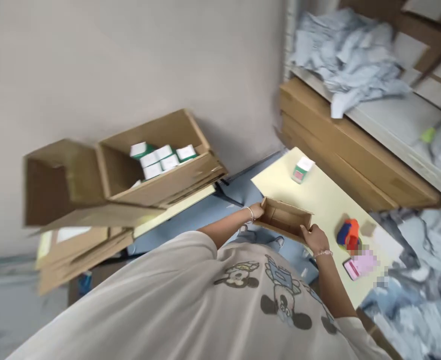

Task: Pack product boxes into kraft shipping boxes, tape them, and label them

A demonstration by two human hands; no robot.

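While my L hand (257, 211) grips one end of the small cardboard box (285, 217) and my R hand (316, 237) clamps the other, thumb at the rim, the box sits btwn them in front of me, by the near edge of the pale yellow table (327, 200); it's open-topped, w/ bare brown walls inside; can't tell if its underside touches the table or hangs free; main risk, imo, is those walls: they look thin, so squeezing too hard from both ends could bow them or pop a seam; if either hand slackens, the box prob. tips to that side, b/c I see nothing else clearly bearing it; a corner caught on the table edge could twist it loose too; R side's tighter: the orange-and-blue object (351, 234) and the phone (351, 270) lie near my R wrist, so a careless elbow could shove one off; the lone green-and-white pack (301, 170) stands farther up the table, where a wide swing might topple it; to my L, the big box (148, 132) holds more green-and-white packs (169, 162), its flaps (107, 215) jutting out, so drifting that way w/o looking might snag my arm.
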